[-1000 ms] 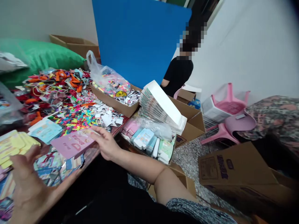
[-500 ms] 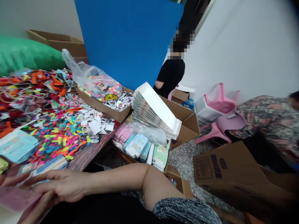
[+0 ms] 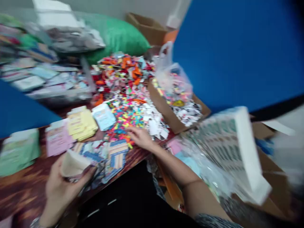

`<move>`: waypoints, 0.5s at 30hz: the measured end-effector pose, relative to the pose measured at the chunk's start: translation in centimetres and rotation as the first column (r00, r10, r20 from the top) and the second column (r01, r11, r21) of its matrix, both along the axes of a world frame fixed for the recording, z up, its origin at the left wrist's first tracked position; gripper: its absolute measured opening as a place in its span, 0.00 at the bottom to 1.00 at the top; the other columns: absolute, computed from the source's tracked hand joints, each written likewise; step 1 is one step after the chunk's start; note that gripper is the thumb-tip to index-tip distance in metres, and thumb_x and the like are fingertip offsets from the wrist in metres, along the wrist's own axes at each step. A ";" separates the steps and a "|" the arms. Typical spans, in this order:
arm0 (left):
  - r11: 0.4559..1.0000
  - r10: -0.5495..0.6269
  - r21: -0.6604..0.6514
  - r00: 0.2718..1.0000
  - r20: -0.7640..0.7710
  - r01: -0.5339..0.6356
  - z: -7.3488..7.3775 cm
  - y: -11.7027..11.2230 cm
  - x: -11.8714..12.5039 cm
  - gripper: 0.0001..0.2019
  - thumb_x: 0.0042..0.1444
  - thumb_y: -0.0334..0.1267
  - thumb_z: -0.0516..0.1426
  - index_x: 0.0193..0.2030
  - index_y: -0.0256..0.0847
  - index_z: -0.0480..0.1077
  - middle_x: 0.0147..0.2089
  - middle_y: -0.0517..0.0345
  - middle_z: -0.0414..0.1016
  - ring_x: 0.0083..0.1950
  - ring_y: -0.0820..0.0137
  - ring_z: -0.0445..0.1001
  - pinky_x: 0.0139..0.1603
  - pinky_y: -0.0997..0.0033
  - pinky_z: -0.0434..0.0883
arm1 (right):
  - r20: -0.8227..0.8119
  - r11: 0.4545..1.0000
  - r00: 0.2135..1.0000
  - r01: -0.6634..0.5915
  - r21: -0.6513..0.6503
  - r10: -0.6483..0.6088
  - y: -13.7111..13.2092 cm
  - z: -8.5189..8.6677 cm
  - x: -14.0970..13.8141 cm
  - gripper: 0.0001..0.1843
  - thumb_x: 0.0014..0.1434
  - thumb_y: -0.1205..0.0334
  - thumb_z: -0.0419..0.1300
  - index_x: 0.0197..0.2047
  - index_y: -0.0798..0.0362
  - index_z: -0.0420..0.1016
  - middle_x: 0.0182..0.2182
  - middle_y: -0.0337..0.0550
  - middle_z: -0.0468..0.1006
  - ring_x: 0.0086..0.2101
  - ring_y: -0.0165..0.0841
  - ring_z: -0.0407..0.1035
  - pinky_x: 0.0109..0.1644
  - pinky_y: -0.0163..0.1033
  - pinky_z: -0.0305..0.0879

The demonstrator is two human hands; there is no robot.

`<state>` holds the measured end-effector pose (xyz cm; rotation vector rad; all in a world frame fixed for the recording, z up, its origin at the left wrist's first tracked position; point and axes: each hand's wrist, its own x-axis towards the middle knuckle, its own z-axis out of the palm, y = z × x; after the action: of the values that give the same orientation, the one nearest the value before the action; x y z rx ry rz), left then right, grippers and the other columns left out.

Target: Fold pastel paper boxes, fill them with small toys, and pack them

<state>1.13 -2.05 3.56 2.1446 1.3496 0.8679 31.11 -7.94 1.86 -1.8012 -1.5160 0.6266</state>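
Head view: left hand [image 3: 57, 189] grips an opened, unclosed carton [image 3: 76, 163]; right hand [image 3: 142, 138], its grip unclear, is at colourful pieces [image 3: 128, 113]; yellow cartons [image 3: 82, 124] lie flat, seemingly unfilled.

A head-worn camera looks forward and down at the table [image 3: 21, 193], near both left hand [image 3: 57, 186] and right hand [image 3: 142, 138].

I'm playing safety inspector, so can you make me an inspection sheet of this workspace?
Surface: reddish-brown table, partly covered
Job's things: small open box, colourful little pieces, yellow packets, pink packets
Clutter: carton holding a plastic bag
Hands: left hand holds the box; right hand is at the pieces, touch unclear
Cables: nothing clearly seen, picture blurred
Surroundings: blue panel at right, green sack at back
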 end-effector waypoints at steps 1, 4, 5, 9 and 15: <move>0.998 0.055 -0.009 0.998 -0.013 -0.055 -0.7 0.4 -0.5 0.38 0.45 0.60 0.63 0.59 0.41 0.63 0.47 0.52 0.72 0.42 0.60 0.75 0.41 0.59 0.76 | 0.045 1.000 0.999 0.031 -0.005 -0.030 0.9 -0.3 1.0 0.14 0.66 0.62 0.53 0.52 0.51 0.74 0.48 0.44 0.80 0.46 0.33 0.74 0.51 0.37 0.66; 0.995 0.080 -0.051 0.996 -0.033 -0.081 -2.5 0.8 -1.0 0.38 0.45 0.60 0.63 0.58 0.38 0.63 0.47 0.49 0.73 0.42 0.59 0.76 0.43 0.58 0.77 | 0.204 0.994 0.977 -0.040 -0.097 0.060 2.7 -0.8 2.4 0.12 0.65 0.62 0.55 0.50 0.52 0.75 0.44 0.45 0.81 0.42 0.34 0.75 0.48 0.37 0.67; 0.994 0.074 -0.075 0.996 -0.040 -0.077 -2.8 0.8 -1.0 0.38 0.45 0.59 0.63 0.58 0.37 0.63 0.48 0.48 0.73 0.44 0.59 0.76 0.44 0.57 0.76 | 0.251 0.985 0.960 -0.094 -0.144 0.128 2.9 -0.9 2.3 0.11 0.64 0.62 0.56 0.49 0.52 0.76 0.43 0.45 0.81 0.41 0.34 0.75 0.47 0.37 0.67; 0.988 0.005 -0.152 0.999 -0.041 -0.011 -3.3 0.8 -0.4 0.42 0.46 0.54 0.65 0.63 0.36 0.57 0.55 0.43 0.70 0.53 0.54 0.73 0.53 0.51 0.73 | 0.363 0.905 0.844 -0.288 -0.314 0.395 3.0 -0.9 0.5 0.16 0.64 0.54 0.58 0.52 0.50 0.74 0.42 0.46 0.78 0.40 0.35 0.73 0.43 0.37 0.67; 0.970 -0.116 -0.213 0.993 -0.002 0.113 -3.3 1.7 0.1 0.43 0.49 0.47 0.64 0.68 0.38 0.50 0.62 0.42 0.64 0.61 0.53 0.67 0.61 0.51 0.67 | 0.494 0.859 0.726 -0.270 -0.435 0.478 2.8 -1.9 -2.2 0.28 0.55 0.48 0.66 0.56 0.50 0.69 0.49 0.52 0.71 0.47 0.44 0.69 0.40 0.41 0.68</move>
<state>1.23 -0.36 0.22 2.0426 1.2512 0.6336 28.89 -5.16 -0.01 -2.0733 -2.3758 0.5643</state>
